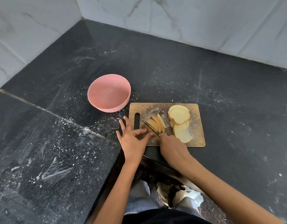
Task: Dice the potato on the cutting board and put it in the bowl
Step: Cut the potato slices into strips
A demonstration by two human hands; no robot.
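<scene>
1. Near the worktop's inner corner edge sits the pink bowl [109, 93], just beside the cutting board [198, 126].
2. Left hand [133, 139]: thumb and forefinger pinch the potato strips [156, 123], other fingers splayed.
3. Right hand [172, 147]: grip curled round the knife [151, 128], blade across the strips.
4. Potato slices [180, 117] are stacked at the board's right side.

bare forearms, black top, grey trousers

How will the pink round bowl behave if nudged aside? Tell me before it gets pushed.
The pink round bowl looks like thin plastic and holds nothing, so it is probably light. It would likely slide easily on the smooth black stone counter. Its wide mouth and low walls suggest it is unlikely to tip.
</scene>
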